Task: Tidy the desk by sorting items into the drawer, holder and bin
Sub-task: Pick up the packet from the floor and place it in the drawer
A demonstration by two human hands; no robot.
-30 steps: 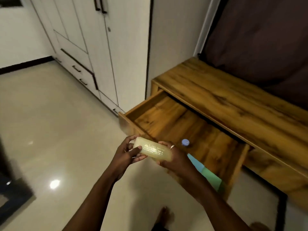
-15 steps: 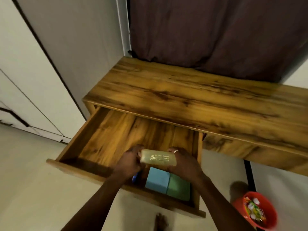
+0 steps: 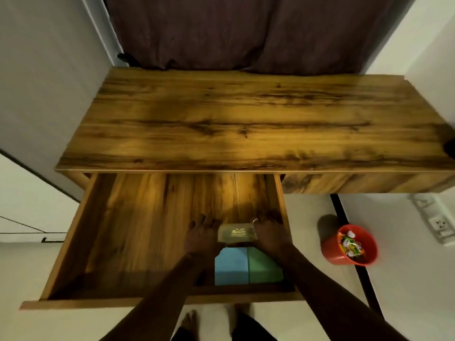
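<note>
Wooden drawer point(image 3: 147, 230), right side, now receives the pale rectangular printed case point(image 3: 237, 233) — left hand point(image 3: 200, 236), right hand point(image 3: 269, 236) gripping its ends — nearly stowed.

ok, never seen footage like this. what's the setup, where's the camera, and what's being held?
No robot: a person's bare hands, filmed by one wide-angle head camera looking down. The left hand and right hand grip the ends of a pale printed box inside the open drawer of a wooden desk. A blue block and a green block lie in the drawer, nearer the person. A red bin holding wrappers stands on the floor, right.
</note>
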